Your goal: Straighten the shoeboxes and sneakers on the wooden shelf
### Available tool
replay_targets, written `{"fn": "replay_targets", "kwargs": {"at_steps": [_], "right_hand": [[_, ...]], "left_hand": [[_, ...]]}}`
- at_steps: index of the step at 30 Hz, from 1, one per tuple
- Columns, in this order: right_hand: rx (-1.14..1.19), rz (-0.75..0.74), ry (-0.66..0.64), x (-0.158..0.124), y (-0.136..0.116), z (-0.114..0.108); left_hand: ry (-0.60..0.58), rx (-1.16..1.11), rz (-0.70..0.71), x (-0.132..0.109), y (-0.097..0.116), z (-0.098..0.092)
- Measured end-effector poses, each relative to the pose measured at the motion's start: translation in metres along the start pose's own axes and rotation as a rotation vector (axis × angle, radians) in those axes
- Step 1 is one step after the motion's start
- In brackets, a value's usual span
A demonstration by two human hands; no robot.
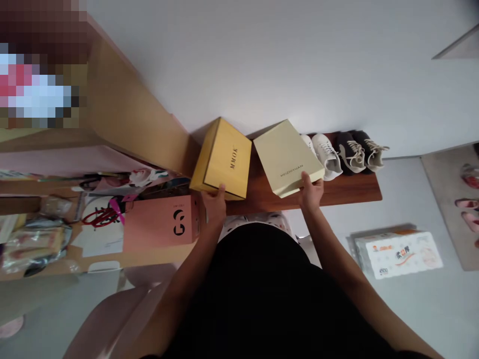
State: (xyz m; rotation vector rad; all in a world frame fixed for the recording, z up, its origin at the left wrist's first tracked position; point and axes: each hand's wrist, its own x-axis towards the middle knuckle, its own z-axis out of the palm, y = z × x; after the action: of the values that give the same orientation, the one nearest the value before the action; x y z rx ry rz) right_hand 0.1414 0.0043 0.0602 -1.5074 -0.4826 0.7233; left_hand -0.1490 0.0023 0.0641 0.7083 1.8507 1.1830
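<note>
My left hand (pixel 215 203) grips the front edge of a yellow shoe box (pixel 226 159) marked MMOK, thumb on the lid and fingers underneath. In my right hand (pixel 311 193) is the front right corner of a cream shoe box (pixel 286 154) with dark lettering, its thumb on top. Both boxes are tilted over a dark red-brown wooden shelf (pixel 352 192), a gap between them. White sneakers (pixel 326 154) stand right beside the cream box, one partly hidden by it. Farther right is a pair of black sneakers (pixel 352 149) with pale laces.
A wooden cabinet side (pixel 130 104) rises at the left. Below it, a pink box (pixel 159 224) and a white paper bag (pixel 101 224) sit on a cluttered desk. A wrapped tissue pack (pixel 400 253) lies on the floor at right, with slippers (pixel 469 219) beyond on a mat.
</note>
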Motion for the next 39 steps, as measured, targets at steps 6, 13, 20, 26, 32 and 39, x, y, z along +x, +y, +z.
{"fn": "replay_targets", "kwargs": {"at_steps": [6,13,20,26,32,39], "right_hand": [[-0.708,-0.416,-0.305,-0.027,-0.011,-0.016],[-1.335,-0.646,-0.818,-0.055,0.033,-0.005],[-1.531,-0.643,-1.075,-0.054,0.067,0.005],[-1.597,-0.506,-1.109,-0.034,0.079,0.015],[-1.568,-0.343,-1.057,-0.018,0.082,0.027],[-1.366,-0.405,-0.854,-0.020,0.098,0.017]], "left_hand": [[-0.246,0.598,0.459,-0.022,0.012,-0.002],[-0.680,1.133,0.698,-0.005,-0.023,0.007],[-0.726,1.000,0.421,0.012,-0.059,0.007],[-0.691,0.790,0.216,0.024,-0.067,0.018],[-0.715,0.779,0.293,0.033,-0.077,0.034],[-0.720,1.003,0.616,0.028,-0.099,0.020]]}}
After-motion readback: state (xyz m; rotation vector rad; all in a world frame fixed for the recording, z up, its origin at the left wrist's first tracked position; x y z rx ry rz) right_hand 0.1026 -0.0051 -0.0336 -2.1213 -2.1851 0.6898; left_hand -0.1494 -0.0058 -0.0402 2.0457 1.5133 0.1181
